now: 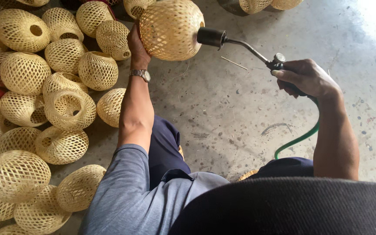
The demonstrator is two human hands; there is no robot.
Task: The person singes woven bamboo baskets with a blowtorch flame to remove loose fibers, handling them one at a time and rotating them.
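Observation:
My left hand (137, 45) grips a round woven bamboo lampshade (170, 28), held up above the concrete floor. A metal watch (140, 74) sits on that wrist. My right hand (305, 77) holds the handle of a gas torch (240, 45). Its dark nozzle points at the right side of the lampshade and nearly touches it. A green hose (299, 138) runs from the torch handle down past my right forearm.
Several finished woven bamboo lampshades (44, 109) are piled on the floor to my left, and more lie along the top edge (257, 4). My knees in dark trousers (166, 146) are below the arms. Stained grey concrete floor (227, 109) stretches ahead and to the right.

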